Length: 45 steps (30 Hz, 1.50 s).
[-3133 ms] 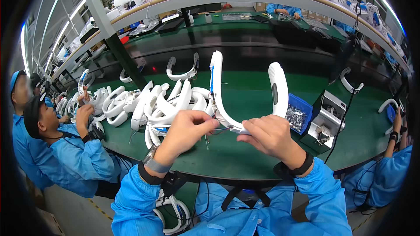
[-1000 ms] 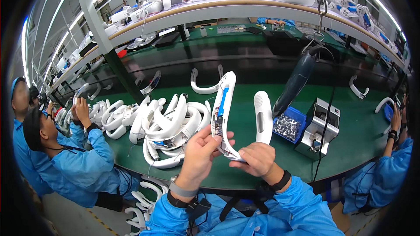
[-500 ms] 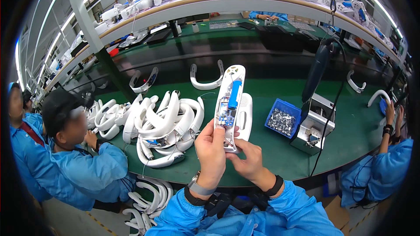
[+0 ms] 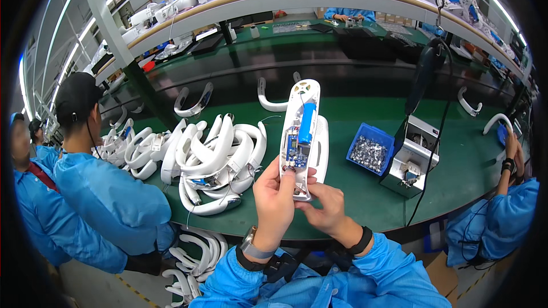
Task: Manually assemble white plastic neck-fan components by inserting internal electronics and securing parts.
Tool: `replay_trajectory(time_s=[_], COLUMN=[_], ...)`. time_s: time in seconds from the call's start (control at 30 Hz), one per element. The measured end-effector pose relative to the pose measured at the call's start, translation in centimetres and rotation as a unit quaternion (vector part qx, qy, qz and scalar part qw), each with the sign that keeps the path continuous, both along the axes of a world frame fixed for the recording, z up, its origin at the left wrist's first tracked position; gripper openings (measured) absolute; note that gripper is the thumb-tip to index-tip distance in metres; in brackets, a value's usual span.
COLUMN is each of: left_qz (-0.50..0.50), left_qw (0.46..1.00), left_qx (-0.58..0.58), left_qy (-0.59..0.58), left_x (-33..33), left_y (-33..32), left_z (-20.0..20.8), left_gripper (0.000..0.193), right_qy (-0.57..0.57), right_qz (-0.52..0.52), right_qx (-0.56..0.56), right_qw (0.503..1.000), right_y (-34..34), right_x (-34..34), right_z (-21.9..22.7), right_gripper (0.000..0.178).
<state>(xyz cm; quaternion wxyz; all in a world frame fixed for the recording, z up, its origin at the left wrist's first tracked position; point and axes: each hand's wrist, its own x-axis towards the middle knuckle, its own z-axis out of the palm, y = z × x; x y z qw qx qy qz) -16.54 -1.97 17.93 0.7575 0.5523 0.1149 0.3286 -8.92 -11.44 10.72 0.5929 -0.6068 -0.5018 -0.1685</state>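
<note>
In front of me I hold an opened white curved device housing (image 4: 294, 115), its long inner side facing up. A blue cylindrical battery (image 4: 307, 123) and a blue circuit board (image 4: 295, 151) lie inside it. My left hand (image 4: 275, 194) grips the lower left edge, with the thumb pressing near the board's lower end. My right hand (image 4: 324, 201) is closed on the lower right end. Another white arm with a slot (image 4: 322, 157) shows behind the opened part; how the two join is hidden.
A heap of white U-shaped housings (image 4: 214, 154) lies to the left on the green table (image 4: 342, 211). At right stand a blue bin (image 4: 353, 159) of small metal parts, a metal machine (image 4: 412, 162) and a hanging dark tool (image 4: 423, 77). Co-workers in blue (image 4: 108, 182) sit either side.
My hands keep their grip on the housing, which has barely shifted. My left thumb has slid slightly lower. The co-worker at left has turned their head away.
</note>
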Motion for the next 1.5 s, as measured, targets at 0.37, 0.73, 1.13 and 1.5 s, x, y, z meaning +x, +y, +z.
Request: replay_trajectory(time_s=[0.37, 0.73, 1.13, 1.5], left_qz=[-0.007, -0.213, -0.199, -0.183], left_qw=[0.996, 0.954, 0.971, 0.973], left_qx=[-0.081, -0.183, -0.115, -0.024], left_qy=[0.035, -0.107, -0.071, -0.139], left_x=[1.5, 0.8, 2.2, 4.6], left_y=[0.9, 1.1, -0.2, 3.4], left_z=[-1.1, -0.4, -1.3, 1.0], left_gripper=[0.026, 0.068, 0.063, 0.069], right_qy=[0.103, 0.174, -0.089, 0.275], right_qz=[0.047, 0.034, -0.135, 0.139], right_qx=[-0.051, 0.002, -0.229, 0.001], right_qw=[0.992, 0.984, 0.960, 0.951], right_y=[-0.4, -4.2, -4.3, -2.0], right_x=[0.3, -0.5, 0.4, 3.4], right_z=[-0.3, 3.6, 5.7, 6.1], right_gripper=[0.041, 0.040, 0.059, 0.047])
